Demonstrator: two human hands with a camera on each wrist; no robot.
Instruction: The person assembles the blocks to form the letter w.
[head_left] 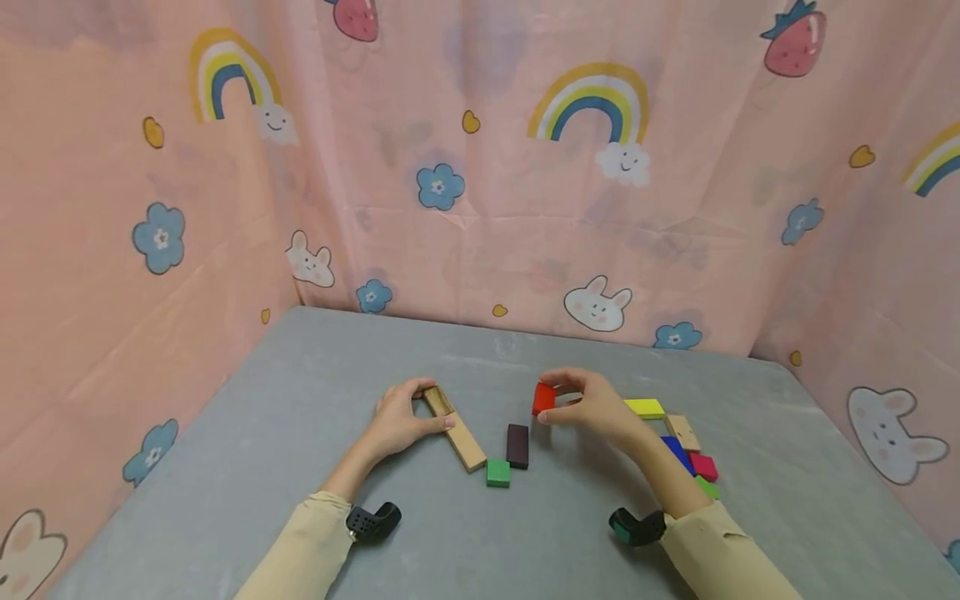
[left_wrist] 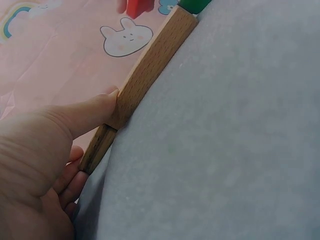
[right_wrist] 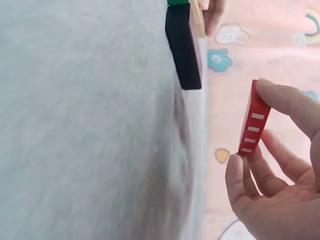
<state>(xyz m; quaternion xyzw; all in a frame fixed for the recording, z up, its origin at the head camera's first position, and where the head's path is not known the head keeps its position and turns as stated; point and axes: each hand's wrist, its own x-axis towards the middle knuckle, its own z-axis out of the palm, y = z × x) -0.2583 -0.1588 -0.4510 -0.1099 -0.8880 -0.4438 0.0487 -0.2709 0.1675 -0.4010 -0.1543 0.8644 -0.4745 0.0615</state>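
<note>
My left hand grips wooden blocks on the table. Its thumb presses near the joint of a long light wooden block and a darker brown block, while the fingertips curl at the brown one's far end. A green block lies by the light block's near end, beside a dark, nearly black block. Between thumb and fingertips, my right hand pinches a red block by its ends. White marks line the side of that red block in the right wrist view, where it appears raised off the table.
Right of my right hand lie a yellow block, a light wooden block, a blue block, a crimson block and a light green block, partly behind the forearm. A patterned pink curtain surrounds the grey table.
</note>
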